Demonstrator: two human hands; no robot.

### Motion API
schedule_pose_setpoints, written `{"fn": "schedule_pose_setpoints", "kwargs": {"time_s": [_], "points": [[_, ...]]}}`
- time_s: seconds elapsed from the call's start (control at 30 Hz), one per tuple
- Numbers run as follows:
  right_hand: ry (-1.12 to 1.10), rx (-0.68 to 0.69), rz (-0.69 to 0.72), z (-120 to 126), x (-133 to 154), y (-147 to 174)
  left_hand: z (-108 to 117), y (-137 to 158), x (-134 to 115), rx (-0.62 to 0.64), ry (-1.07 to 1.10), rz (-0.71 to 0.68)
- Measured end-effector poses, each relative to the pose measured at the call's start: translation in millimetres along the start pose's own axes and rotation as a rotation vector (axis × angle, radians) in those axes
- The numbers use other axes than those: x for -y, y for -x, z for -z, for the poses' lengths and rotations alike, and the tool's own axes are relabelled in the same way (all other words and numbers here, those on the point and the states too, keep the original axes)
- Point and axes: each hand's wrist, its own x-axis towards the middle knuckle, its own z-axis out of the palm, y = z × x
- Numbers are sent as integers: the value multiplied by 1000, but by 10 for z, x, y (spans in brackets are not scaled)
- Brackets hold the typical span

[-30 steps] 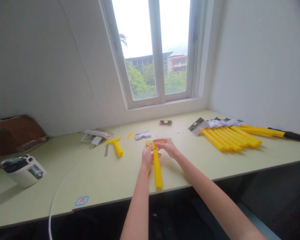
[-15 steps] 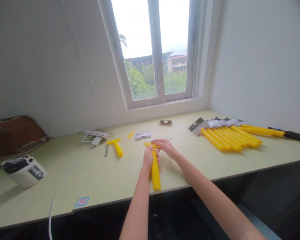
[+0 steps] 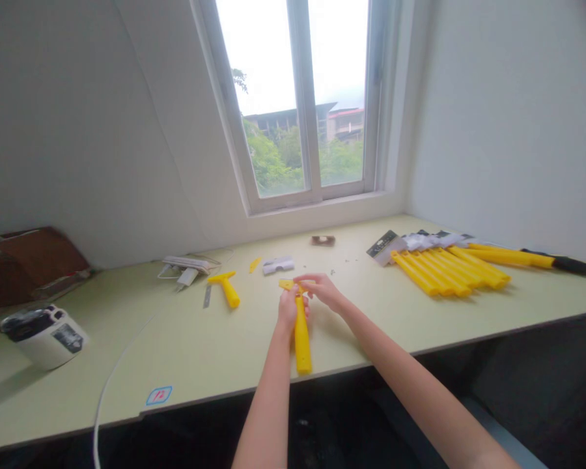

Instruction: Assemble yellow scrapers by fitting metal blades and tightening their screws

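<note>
My left hand (image 3: 288,309) is closed around the neck of a yellow scraper (image 3: 301,339), just below its T-shaped head. The long handle points back toward the table's front edge. From the right, my right hand (image 3: 323,289) bends over the head, its fingers closed on the right end; the fingertips are partly hidden. A shorter yellow scraper handle (image 3: 229,290) lies to the left, beside a thin metal blade (image 3: 207,296). Beyond my hands are a small yellow plate (image 3: 254,265) and a crumpled white wrapper (image 3: 278,265).
Several packaged yellow scrapers (image 3: 444,270) are piled at the right. Small screws (image 3: 333,271) and a brown packet (image 3: 323,240) lie toward the window. A white power strip (image 3: 188,264), a lidded container (image 3: 46,337) and a cardboard box (image 3: 43,264) stand left. A white cable (image 3: 108,384) crosses the front edge.
Both hands stay on the scraper's head. The right hand's fingers have shifted slightly over it; the rest of the table looks the same.
</note>
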Motion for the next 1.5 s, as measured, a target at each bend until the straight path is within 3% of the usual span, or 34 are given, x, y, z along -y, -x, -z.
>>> {"fn": "schedule_pose_setpoints", "kwargs": {"time_s": [0.1, 0.17, 0.3, 0.4, 0.47, 0.63, 0.73, 0.9, 1.07, 1.17, 1.37, 1.5], "points": [[63, 23, -3, -24, -5, 4, 9, -17, 8, -17, -3, 5], [129, -32, 45, -18, -29, -17, 13, -29, 13, -22, -12, 2], [299, -367, 154, 125, -130, -119, 17, -38, 23, -45, -3, 1], [334, -585, 73, 326, -228, -215, 12, -37, 27, -59, 10, 6], [346, -656, -23, 460, -294, -276, 10, -40, 28, -63, 13, 12], [527, -511, -172, 711, -428, -388, 17, -60, 35, -59, 5, 10], [641, -532, -182, 845, -489, -404, 24, -68, 39, -31, -2, 9], [847, -490, -77, 963, -566, -361, 19, -66, 29, 1, -16, 32], [987, -382, 149, 826, -529, -316, 22, -67, 33, 8, -28, 38], [1048, -348, 172, 735, -502, -299, 27, -68, 45, 19, -33, 30], [1001, -353, 117, 711, -500, -308, 23, -55, 54, 77, -50, 43], [741, -305, 167, 612, -379, -299, 20, -51, 64, 145, -76, 30]]}}
